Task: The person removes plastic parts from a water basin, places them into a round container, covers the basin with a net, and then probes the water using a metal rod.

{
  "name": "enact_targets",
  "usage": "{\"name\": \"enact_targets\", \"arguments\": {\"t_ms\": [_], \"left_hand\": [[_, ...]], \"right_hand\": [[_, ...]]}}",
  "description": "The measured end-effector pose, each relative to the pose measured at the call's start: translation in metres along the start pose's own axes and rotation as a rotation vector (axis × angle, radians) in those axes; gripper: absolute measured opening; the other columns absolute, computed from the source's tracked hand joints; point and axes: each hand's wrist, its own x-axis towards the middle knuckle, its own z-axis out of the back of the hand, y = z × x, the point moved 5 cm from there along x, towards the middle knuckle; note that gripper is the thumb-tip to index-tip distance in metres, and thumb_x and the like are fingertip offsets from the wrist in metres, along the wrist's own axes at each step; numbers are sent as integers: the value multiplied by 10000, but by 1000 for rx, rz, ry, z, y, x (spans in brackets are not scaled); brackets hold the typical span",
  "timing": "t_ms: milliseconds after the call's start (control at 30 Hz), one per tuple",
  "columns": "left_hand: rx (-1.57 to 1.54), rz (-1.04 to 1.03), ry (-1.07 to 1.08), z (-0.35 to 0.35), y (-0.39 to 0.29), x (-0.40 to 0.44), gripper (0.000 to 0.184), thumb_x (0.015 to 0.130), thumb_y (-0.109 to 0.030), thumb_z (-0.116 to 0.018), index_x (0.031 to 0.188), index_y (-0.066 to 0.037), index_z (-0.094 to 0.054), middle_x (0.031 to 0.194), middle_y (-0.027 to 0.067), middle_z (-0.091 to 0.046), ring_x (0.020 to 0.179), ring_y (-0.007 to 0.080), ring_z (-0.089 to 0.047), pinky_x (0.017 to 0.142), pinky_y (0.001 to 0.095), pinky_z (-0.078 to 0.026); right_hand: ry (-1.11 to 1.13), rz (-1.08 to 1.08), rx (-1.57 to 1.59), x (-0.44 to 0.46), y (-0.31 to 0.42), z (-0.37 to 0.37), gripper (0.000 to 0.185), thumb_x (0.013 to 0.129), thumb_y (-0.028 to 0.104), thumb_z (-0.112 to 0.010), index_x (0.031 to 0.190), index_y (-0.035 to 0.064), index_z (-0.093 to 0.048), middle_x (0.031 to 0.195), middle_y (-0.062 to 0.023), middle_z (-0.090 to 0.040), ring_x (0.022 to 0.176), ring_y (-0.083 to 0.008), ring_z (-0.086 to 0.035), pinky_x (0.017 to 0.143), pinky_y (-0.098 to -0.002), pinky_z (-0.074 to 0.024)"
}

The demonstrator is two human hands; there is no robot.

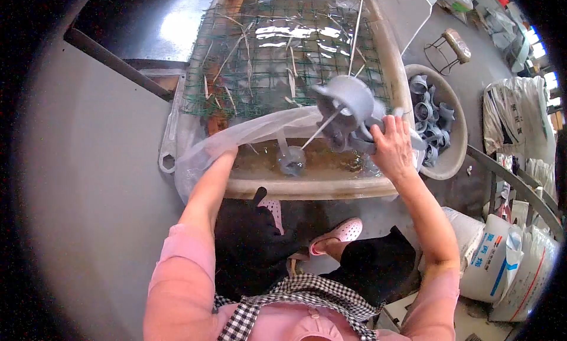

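A cluster of grey molded plastic pipe fittings (345, 105), joined by a thin sprue rod, hangs over the near end of a water-filled tub (313, 190). My right hand (393, 141) is closed on the cluster's right side. A translucent plastic bag (254, 127) spreads across the tub, its mouth facing me. My left hand (229, 151) reaches into the bag's left side, where its fingers are hidden. One grey fitting (292, 161) at the rod's lower end is close to the water.
Green netting (271, 63) with pale strips covers the tub's far part. Right of it stands a round basin (459, 146) of grey fittings. A stool (455, 46) is farther back; filled sacks (490, 255) stand at lower right. A metal-topped surface (136, 22) lies left.
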Motion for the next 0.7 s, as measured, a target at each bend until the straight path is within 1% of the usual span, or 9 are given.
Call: {"name": "enact_targets", "arguments": {"t_ms": [100, 233, 400, 467, 500, 533, 600, 633, 700], "left_hand": [[43, -39, 14, 4, 1, -2, 454, 854, -392, -490, 1192, -93, -538, 1205, 176, -525, 1143, 353, -457, 978, 438, -326], [82, -123, 56, 13, -3, -9, 435, 850, -368, -499, 1187, -96, -540, 1196, 175, -530, 1131, 352, -464, 967, 434, -337], [14, -368, 264, 34, -13, -19, 414, 844, -338, -511, 1181, -100, -543, 1185, 172, -537, 1116, 351, -472, 955, 429, -350], [-58, -460, 387, 43, -16, -22, 406, 841, -326, -515, 1179, -102, -544, 1180, 172, -539, 1110, 350, -476, 950, 427, -355], [-82, -487, 445, 45, -16, -24, 402, 840, -320, -518, 1178, -102, -545, 1178, 171, -541, 1107, 350, -477, 947, 425, -358], [-111, -513, 504, 46, -17, -25, 399, 839, -314, -520, 1177, -103, -545, 1176, 171, -542, 1104, 350, -479, 945, 424, -360], [-151, -519, 609, 47, -17, -28, 391, 837, -302, -524, 1174, -105, -546, 1172, 170, -544, 1098, 349, -482, 940, 422, -366], [-174, -515, 663, 46, -16, -29, 388, 836, -296, -527, 1173, -106, -547, 1169, 169, -546, 1096, 349, -484, 937, 421, -368], [-211, -508, 724, 44, -11, -32, 381, 833, -284, -531, 1171, -107, -548, 1165, 169, -548, 1090, 349, -488, 932, 419, -374]], "right_hand": [[-7, 199, -387, 12, 22, 15, 115, 739, 177, -503, 799, 81, -521, 893, -102, -481, 882, -240, -482, 711, -324, -387], [-132, 348, -457, 22, 19, 12, 129, 739, 202, -539, 807, 94, -523, 953, -105, -496, 929, -246, -492, 702, -327, -390], [-196, 257, -365, 28, -13, 4, 161, 719, 137, -552, 871, 86, -540, 959, -111, -486, 925, -260, -488, 715, -364, -388], [-219, -48, -304, 26, -38, -8, 233, 674, 120, -596, 895, 65, -545, 962, -119, -481, 922, -282, -482, 733, -392, -389], [-229, -191, -218, 24, -49, -13, 320, 616, 78, -636, 926, 47, -564, 1004, -140, -493, 958, -309, -476, 766, -388, -382], [-229, -196, -214, 21, -57, -24, 320, 616, 78, -636, 926, 47, -564, 1004, -140, -493, 958, -309, -476, 766, -388, -382], [-169, -573, -126, 8, -103, -48, 441, 614, 136, -693, 1035, 63, -584, 1014, -153, -497, 952, -328, -487, 801, -416, -410], [-103, -688, -65, 3, -123, -56, 474, 654, 172, -692, 1096, 53, -570, 1025, -185, -515, 962, -351, -507, 806, -425, -431], [-117, -794, -68, -9, -160, -63, 425, 694, 205, -664, 1060, 10, -572, 985, -209, -545, 933, -375, -539, 793, -435, -450]]}}
